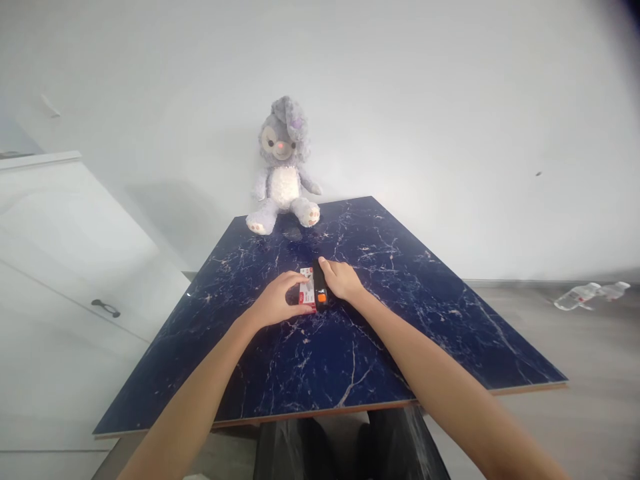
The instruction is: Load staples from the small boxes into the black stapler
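Over the middle of the table, my left hand [277, 300] curves round a small red-and-white box [307, 291]. Its thumb is at the near end and its fingers are at the far end. Right beside the box lies a black oblong tool with an orange part [321, 293] at its near end; its exact kind is not clear. My right hand [343, 279] is closed on the tool's right side, the thumb along its far end. The two things sit side by side, close together.
A dark blue marbled table [400, 333] stands against a white wall. At its back edge sits a grey plush rabbit [285, 180]. To the left is a white cabinet [65, 320] with a dark handle. Clear plastic bottles [577, 297] lie on the floor at right.
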{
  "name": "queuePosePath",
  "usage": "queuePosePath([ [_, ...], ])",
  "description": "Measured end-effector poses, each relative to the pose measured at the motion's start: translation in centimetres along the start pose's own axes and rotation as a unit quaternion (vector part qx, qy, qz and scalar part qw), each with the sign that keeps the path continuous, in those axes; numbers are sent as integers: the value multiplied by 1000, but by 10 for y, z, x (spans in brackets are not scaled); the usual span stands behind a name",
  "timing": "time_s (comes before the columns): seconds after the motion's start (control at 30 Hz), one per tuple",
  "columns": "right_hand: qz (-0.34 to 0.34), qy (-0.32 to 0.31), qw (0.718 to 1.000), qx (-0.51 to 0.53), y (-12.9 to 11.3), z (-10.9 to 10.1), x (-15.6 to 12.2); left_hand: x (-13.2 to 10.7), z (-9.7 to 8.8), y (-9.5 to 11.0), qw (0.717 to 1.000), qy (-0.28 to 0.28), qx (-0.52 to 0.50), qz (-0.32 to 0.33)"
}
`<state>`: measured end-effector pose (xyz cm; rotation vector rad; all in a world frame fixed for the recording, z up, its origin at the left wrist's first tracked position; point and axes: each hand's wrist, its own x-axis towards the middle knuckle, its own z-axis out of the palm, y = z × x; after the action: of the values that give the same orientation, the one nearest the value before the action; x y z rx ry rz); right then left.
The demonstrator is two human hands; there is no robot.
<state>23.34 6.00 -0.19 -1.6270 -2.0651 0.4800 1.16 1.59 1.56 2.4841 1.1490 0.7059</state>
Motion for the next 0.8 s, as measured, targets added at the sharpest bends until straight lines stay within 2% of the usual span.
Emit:
queuePosePath([
  [0.17,-6,5,1000,5,2,2,1,-1,0,1,999,-34,9,-11],
  [0.53,-13,5,1000,3,1,1,-1,-5,7,-22,997,-59,-15,-48],
  [0.67,-11,3,1000,8,1,2,0,-4,10,-28,998,-52,-14,-38],
  [0.8,-2,4,1000,12,0,3,0,1,13,-36,997,-70,-15,-28],
])
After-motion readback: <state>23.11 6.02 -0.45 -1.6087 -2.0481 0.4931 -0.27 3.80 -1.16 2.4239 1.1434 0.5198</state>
